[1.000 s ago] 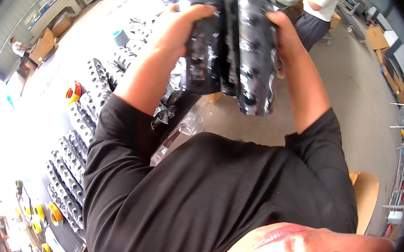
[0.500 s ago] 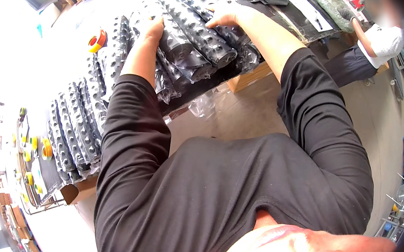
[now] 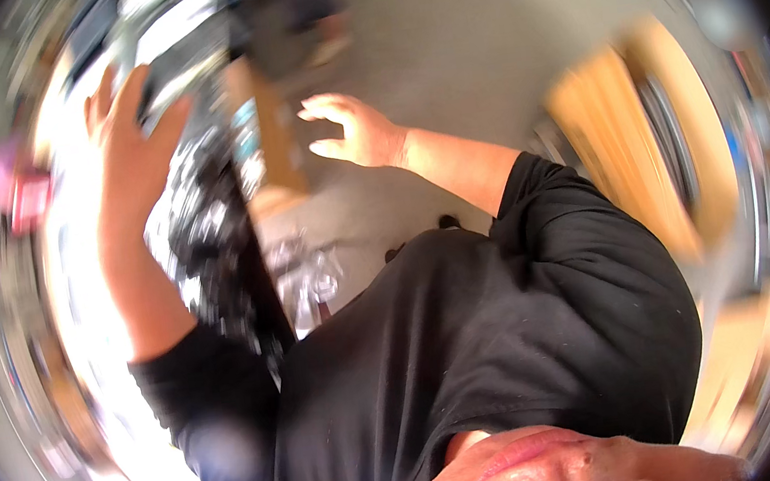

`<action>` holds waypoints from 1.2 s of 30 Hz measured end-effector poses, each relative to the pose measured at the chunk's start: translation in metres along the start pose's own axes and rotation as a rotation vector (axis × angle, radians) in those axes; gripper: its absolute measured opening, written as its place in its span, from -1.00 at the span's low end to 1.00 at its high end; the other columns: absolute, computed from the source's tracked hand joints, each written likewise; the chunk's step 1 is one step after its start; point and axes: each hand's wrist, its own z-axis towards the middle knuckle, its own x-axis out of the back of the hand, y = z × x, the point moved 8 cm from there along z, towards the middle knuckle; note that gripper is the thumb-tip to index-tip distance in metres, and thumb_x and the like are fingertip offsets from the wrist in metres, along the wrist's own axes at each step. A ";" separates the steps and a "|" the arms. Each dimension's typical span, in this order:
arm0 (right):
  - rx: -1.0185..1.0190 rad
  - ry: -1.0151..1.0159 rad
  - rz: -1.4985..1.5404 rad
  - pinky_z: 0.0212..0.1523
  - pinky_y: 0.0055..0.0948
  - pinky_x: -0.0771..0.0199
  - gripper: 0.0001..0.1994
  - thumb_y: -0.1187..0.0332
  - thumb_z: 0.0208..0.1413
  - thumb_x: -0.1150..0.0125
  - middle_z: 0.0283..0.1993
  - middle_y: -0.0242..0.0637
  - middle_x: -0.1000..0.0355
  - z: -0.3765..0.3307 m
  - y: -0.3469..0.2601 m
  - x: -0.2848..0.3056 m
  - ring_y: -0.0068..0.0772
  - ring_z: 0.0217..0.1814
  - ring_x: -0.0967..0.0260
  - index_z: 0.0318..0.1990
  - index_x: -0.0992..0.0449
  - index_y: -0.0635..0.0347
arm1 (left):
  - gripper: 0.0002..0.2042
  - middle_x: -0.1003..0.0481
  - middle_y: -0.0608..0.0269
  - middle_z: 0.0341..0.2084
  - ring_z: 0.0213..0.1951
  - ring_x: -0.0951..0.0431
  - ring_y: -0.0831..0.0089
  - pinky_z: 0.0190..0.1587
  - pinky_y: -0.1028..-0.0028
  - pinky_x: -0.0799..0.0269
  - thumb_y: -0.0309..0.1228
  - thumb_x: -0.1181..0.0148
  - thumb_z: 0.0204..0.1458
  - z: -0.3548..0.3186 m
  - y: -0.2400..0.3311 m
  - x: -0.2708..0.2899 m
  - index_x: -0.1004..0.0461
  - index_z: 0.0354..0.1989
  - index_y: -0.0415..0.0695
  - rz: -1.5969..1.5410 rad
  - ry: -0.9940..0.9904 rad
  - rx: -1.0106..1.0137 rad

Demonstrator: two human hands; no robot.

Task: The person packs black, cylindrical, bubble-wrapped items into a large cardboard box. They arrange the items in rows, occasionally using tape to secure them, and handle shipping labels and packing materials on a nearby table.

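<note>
Two empty hands: my left hand is spread wide near the black plastic-wrapped rolls, my right hand loosely curved, fingers apart, over the floor. The blurred rolls lie on the table, seemingly set down; whether any remain to handle, I can't tell.

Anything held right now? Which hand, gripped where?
Nothing is visibly held: the left hand is open near the blurred black rolls; the right hand is open and empty too.
</note>
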 end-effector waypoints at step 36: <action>-2.127 1.229 0.013 0.21 -0.30 -0.36 -0.37 0.06 -0.02 -0.26 0.19 -0.08 -0.42 -1.088 -0.272 0.244 -0.10 0.22 -0.38 0.20 -0.40 0.20 | -0.49 -0.41 -0.02 0.15 0.21 -0.38 0.23 0.19 0.34 -0.32 -0.26 -0.23 0.09 -0.458 0.968 -0.169 -0.38 0.16 -0.30 -0.563 -1.763 -1.102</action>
